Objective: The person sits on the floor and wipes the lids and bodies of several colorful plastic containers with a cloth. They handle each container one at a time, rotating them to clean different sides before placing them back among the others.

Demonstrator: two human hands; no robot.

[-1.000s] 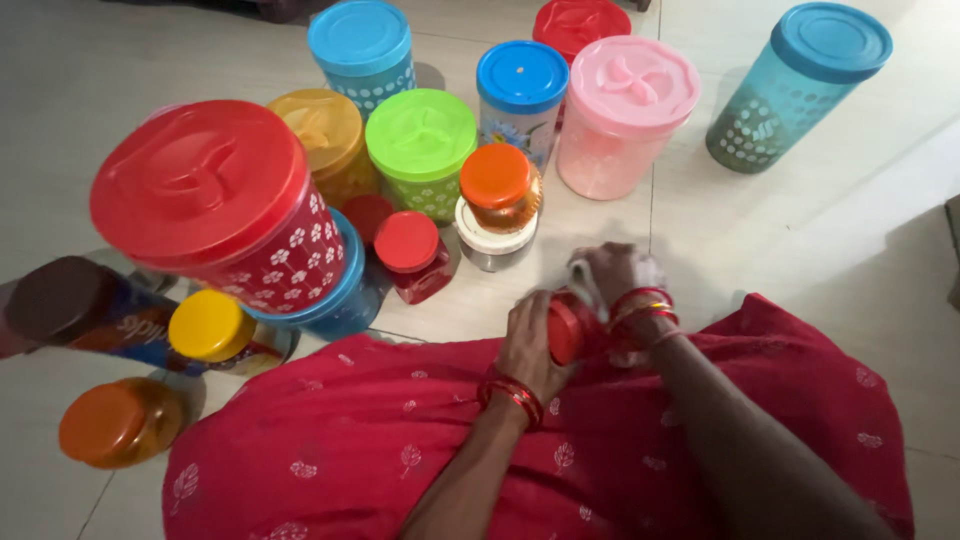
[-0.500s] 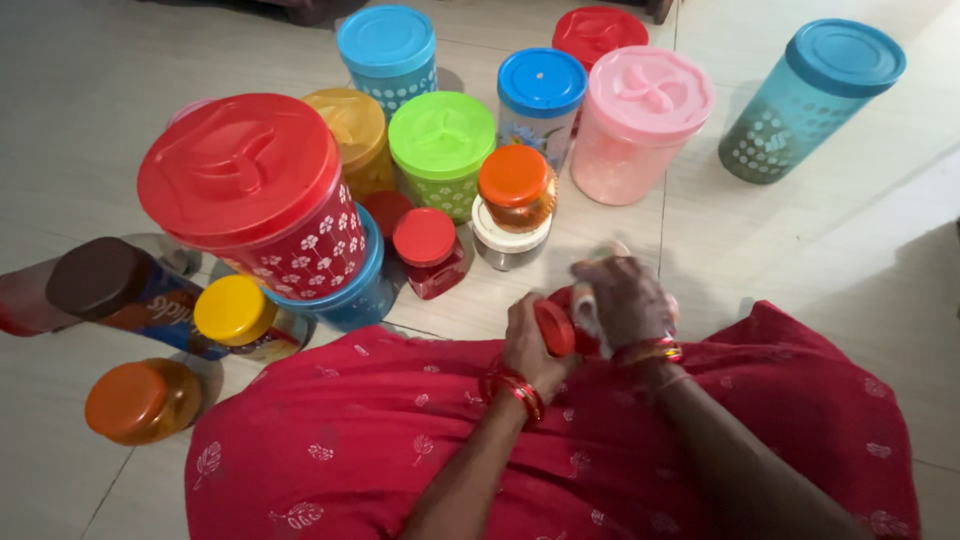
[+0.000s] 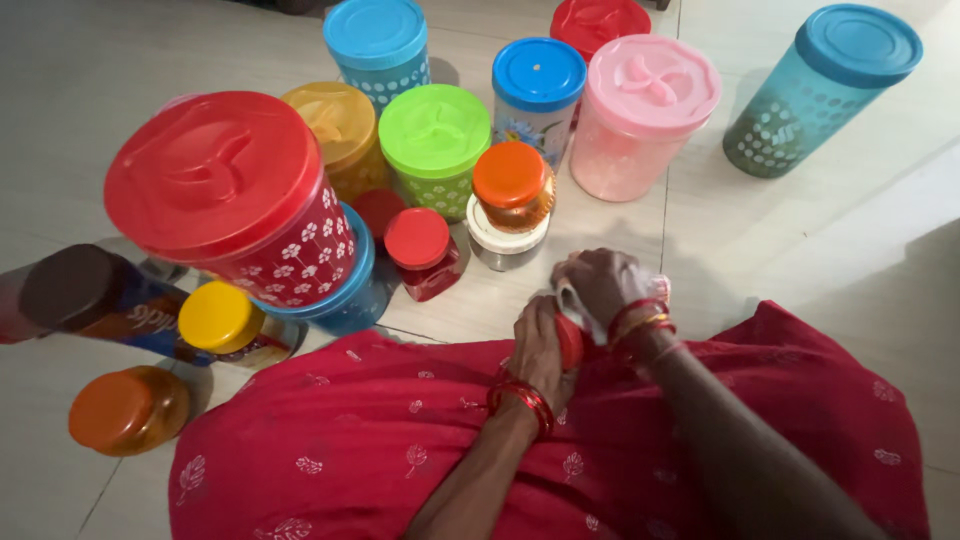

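1. pale tiled floor [image 3: 800, 240] underfoot, crowded with lidded plastic jars; red patterned cloth [image 3: 400, 460] spread across the lap below.
2. left hand [image 3: 540, 345] wrapped round a small red-lidded jar [image 3: 571, 342], fingers closed on it from the near side.
3. right hand [image 3: 600, 285] clamped over the top of the same jar, a scrap of white cloth [image 3: 575, 305] pressed under the palm; jar mostly hidden between both hands, just above the lap's edge.
4. just beyond the grip: a small red-capped jar [image 3: 420, 250] and an orange-lidded jar [image 3: 512, 185] stacked on a white-lidded one [image 3: 505, 240].
5. farther out from the grip: green-lidded jar [image 3: 435, 135], pink jar [image 3: 645, 100], blue-lidded jar [image 3: 538, 85].
6. well off to the left of the grip: big red flowered container [image 3: 230, 190], yellow-capped jar [image 3: 220, 318], orange jar [image 3: 125, 410] lying by the cloth.
7. well off to the right: teal dotted canister [image 3: 820, 90], standing alone.
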